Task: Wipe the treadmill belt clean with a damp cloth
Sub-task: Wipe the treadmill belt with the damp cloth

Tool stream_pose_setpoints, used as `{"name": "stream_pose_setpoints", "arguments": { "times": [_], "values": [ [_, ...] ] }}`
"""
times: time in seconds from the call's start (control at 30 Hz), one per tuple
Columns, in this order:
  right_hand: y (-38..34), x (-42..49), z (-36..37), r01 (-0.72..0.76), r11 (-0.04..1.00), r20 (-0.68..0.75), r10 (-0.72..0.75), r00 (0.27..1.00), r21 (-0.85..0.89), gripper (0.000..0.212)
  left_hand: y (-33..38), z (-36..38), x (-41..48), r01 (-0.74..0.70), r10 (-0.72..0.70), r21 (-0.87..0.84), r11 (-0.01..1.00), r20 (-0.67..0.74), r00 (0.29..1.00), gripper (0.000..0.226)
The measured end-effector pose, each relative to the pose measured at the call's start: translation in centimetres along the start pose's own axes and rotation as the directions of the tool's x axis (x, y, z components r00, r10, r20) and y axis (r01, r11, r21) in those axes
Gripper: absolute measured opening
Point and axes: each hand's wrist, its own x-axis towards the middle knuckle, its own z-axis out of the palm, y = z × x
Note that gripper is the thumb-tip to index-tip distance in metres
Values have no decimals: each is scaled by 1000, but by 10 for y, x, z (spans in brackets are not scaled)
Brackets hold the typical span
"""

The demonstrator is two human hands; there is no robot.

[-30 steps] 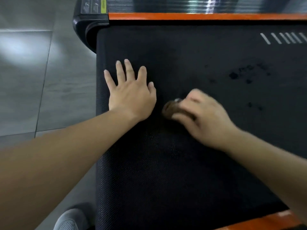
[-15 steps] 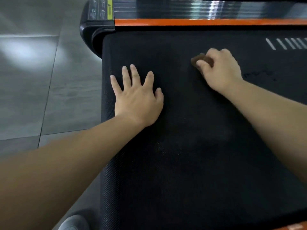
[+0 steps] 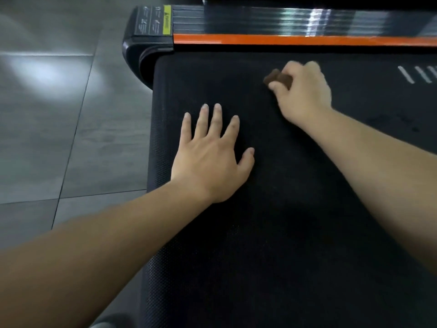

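floor (image 3: 59, 143): large grey tiles, dark grout lines | light: soft glare patch (image 3: 40, 74) upper left

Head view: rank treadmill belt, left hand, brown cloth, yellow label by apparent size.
1. treadmill belt
2. left hand
3. brown cloth and yellow label: unranked, look alike; the cloth is partly hidden under the right hand.

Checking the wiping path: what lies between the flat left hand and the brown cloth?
Only bare black belt lies between the left hand and the cloth that the right hand grips, as the head view shows.
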Motion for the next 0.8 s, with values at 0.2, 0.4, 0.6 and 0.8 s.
{"name": "stream_pose_setpoints", "arguments": {
  "times": [0.2, 0.4, 0.6, 0.8],
  "values": [
    [2, 8, -6, 203, 974, 93, -212, 973, 97, 24, 0, 1, 2, -6, 6, 1, 1000, 5, 1000, 75],
    [-8, 58, 15, -134, 990, -69, 137, 988, 54, 28, 2, 1, 2, 0, 0, 5, 1000, 4, 1000, 77],
    [-29, 45, 21, 200, 974, 23, -204, 979, 108, 27, 2, 0, 2, -12, 12, 11, 1000, 9, 1000, 78],
    [-8, 84, 12, -153, 987, -68, 156, 985, 44, 29, 2, 1, 2, -9, 9, 17, 1000, 1, 1000, 78]
  ]
}}
